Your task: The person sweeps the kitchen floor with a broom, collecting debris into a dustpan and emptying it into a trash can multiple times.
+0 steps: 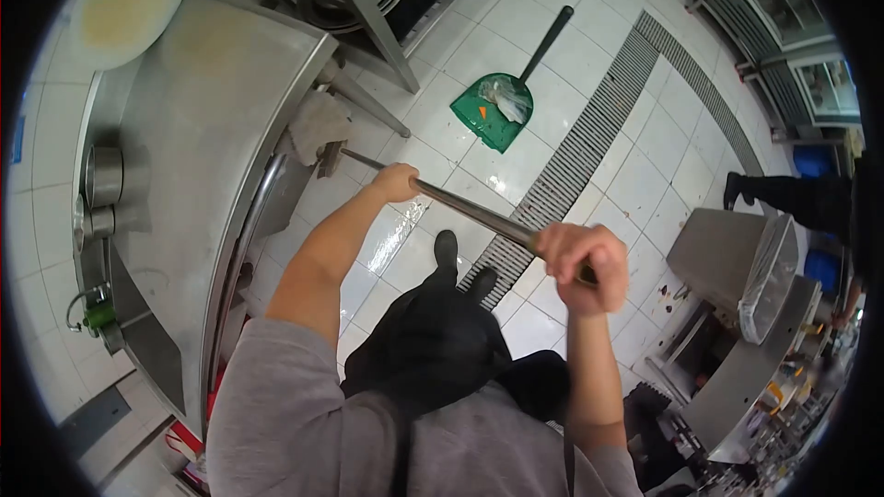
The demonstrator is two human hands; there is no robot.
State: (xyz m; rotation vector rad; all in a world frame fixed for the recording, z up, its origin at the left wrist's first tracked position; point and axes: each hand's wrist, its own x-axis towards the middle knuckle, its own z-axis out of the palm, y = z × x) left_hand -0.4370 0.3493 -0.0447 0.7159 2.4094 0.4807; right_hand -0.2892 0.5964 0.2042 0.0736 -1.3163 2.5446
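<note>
A long metal pole (470, 210) slants across the view, its far end reaching down to a dark head beside the steel counter's leg. My left hand (396, 182) is wrapped round its middle part. Around the near end of the pole, my right hand (585, 262) is closed, with the tip showing below the fingers. On the tiled floor ahead lies a green dustpan (490, 133) with a black handle, holding clear plastic and a small orange piece. A beige cloth (318, 127) hangs by the counter's corner, near the pole's far end.
A steel counter (212, 92) with pots stands at the left, a metal rack (359, 0) at the top. A floor drain grate (589, 138) crosses the tiles. At the right are a lined bin (718, 244), scattered scraps and another person's dark-clad leg (792, 198).
</note>
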